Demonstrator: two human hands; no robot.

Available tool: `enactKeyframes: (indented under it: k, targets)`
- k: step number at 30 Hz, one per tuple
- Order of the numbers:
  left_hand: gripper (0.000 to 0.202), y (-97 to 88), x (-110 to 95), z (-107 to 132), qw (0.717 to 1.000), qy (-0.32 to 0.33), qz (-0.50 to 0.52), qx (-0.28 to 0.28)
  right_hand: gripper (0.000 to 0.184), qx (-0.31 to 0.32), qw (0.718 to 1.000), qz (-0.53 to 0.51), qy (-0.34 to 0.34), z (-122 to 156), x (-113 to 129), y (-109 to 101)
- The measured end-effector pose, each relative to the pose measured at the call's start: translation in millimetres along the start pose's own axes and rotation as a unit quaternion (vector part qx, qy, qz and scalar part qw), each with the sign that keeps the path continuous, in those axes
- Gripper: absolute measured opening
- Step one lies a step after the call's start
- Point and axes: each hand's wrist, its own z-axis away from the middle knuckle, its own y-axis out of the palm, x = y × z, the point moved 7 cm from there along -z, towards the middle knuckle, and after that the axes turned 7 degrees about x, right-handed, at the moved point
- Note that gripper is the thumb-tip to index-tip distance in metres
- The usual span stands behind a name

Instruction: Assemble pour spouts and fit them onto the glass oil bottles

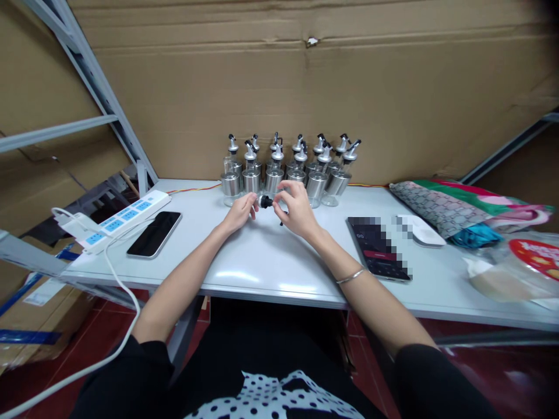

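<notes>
Centre of frame, just in front of the dispenser bottles [279,174], left hand [239,213] and right hand [297,210] each pinch one end of the pourer cap [264,201], fingertips closed on it, above the table [262,262]. Looks small, light, rigid; chrome likely slick, so grip the black collar.

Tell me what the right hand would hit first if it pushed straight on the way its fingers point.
Probably the small black-and-silver pourer cap, pinched between the right hand and the left hand. The right hand's fingers aim leftward at it, though depth is hard to judge.
</notes>
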Motion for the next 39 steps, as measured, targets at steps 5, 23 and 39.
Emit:
enactKeyframes:
  k: [5, 23, 39]
  targets:
    - [0.044, 2.9, -14, 4, 0.999, 0.044, -0.005, -0.007, 0.013, -0.031, 0.997, -0.034, 0.056, 2, -10, -1]
    - [0.040, 1.8, -19, 5, 0.996, 0.084, -0.010, -0.035, 0.015, -0.007, 0.996, -0.051, 0.068, 2, -22, 10]
    - [0.048, -15.8, -10, 4, 0.994, 0.027, -0.074, -0.074, 0.019, 0.009, 0.997, -0.083, 0.000, -2, -4, 4]
